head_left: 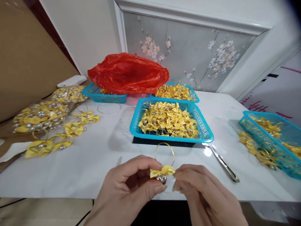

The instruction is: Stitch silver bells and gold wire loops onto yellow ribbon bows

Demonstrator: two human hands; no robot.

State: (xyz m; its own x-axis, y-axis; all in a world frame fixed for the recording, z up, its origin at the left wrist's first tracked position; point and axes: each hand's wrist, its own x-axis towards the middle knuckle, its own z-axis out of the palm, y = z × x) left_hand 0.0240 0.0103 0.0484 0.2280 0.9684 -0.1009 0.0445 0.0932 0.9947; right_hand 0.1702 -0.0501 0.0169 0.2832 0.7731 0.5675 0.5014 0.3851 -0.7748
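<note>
My left hand [131, 185] and my right hand [202, 191] meet at the table's near edge, both pinched on one small ornament: a yellow ribbon bow [162, 171] with a silver bell [161, 179] under it and a thin gold wire loop [164, 153] standing up above it. My left thumb and fingers close on the bow's left side, my right fingertips on its right side. Just behind it stands a blue basket [207, 133] full of the same yellow bows and bells.
Finished bows lie in piles at the left [47, 119]. Two more blue baskets stand at the back, one under a red plastic bag [128, 73], the other [176, 91] heaped with bows. A fourth basket [277, 138] is at the right. Metal tweezers [224, 164] lie on the white table [82, 163].
</note>
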